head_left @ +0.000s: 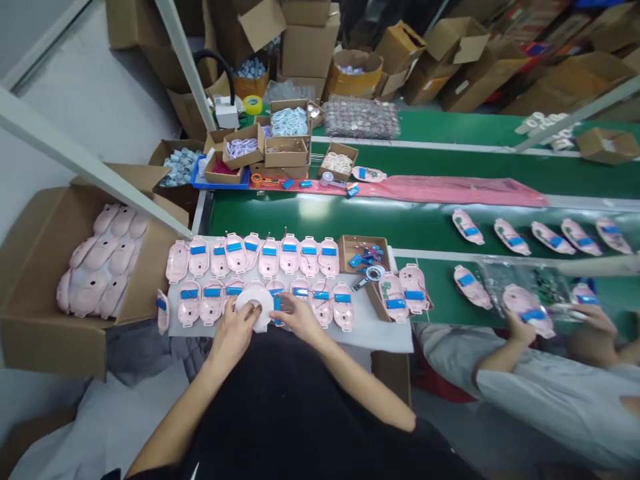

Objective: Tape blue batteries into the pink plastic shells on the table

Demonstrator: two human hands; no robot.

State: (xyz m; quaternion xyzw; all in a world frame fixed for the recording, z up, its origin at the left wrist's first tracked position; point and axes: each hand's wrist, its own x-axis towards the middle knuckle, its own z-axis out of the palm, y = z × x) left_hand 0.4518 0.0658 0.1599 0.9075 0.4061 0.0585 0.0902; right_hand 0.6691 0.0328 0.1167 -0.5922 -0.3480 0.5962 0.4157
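Note:
My left hand [234, 331] grips a white roll of tape [261, 300], its fingers curled at the roll's core. Right beside the roll, my right hand [299, 316] pinches a small blue battery pack [277, 308] held upright. Two rows of pink plastic shells [270, 265] lie in front of and around my hands, most with a blue battery inside. The roll and my fingers partly cover the shells in the near row.
An open carton of pink shells [95, 287] stands at the left. A small box of wired batteries [367, 257] sits right of the rows. Along the green conveyor [420, 223] lie more shells. At the right, a co-worker's hand [520, 328] holds a shell.

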